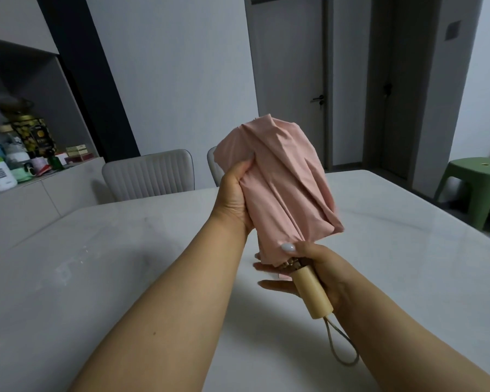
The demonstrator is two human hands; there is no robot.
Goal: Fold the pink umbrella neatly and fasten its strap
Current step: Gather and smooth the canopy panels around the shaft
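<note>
One head-worn wide-angle view, looking forward and down, close over the table (96, 264), far door (289, 80) behind.

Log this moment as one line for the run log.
left hand: grips umbrella cloth | right hand: holds wooden handle | folds: loose | strap: not visibly fastened | above table

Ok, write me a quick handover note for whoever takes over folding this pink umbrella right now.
Left hand: gripping the side of the pink umbrella canopy, bunching the fabric.
Right hand: wrapped around the base by the wooden handle, thumb on the canopy's lower edge.
Position: umbrella held in the air above the white table, collapsed, handle toward the person, wrist loop hanging down.
Done: collapsed, fabric loosely gathered.
Left: smooth and wrap the folds tight, then fasten the strap, which I cannot see from here.
</note>
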